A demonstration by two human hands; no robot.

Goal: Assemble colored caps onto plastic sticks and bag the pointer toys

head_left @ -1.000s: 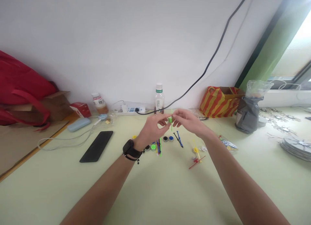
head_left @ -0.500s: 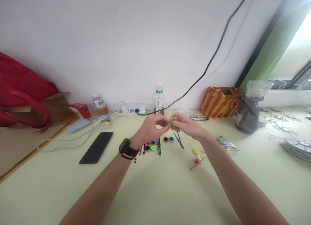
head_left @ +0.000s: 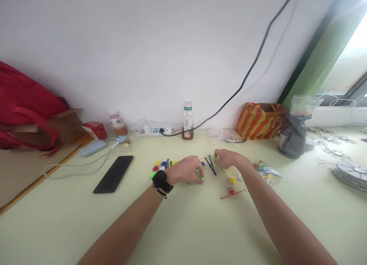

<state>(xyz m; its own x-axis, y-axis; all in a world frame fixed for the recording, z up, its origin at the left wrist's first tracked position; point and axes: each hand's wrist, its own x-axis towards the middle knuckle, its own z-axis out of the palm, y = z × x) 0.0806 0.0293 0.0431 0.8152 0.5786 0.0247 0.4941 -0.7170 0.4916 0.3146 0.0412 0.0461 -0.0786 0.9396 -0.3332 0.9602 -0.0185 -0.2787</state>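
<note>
Left hand [head_left: 186,170] pinches a green piece [head_left: 202,178]; right hand [head_left: 227,158] curls beside a blue stick [head_left: 211,161], grip unclear.

On the flat pale-green counter [head_left: 183,234]: black rectangular slab [head_left: 113,174], left; small round multicoloured plastic discs [head_left: 155,168], right of slab; thin blue and black plastic sticks [head_left: 213,168], right of discs; clear plastic bottle with white cap [head_left: 187,121], behind discs, before white wall [head_left: 143,58]; red-and-yellow striped bag [head_left: 254,121], right of bottle.

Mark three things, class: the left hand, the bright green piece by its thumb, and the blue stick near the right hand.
Left hand [head_left: 187,170], head view: back of the hand.
Bright green piece [head_left: 202,178], head view: visible part.
Blue stick [head_left: 211,162], head view: upper shaft.
</note>
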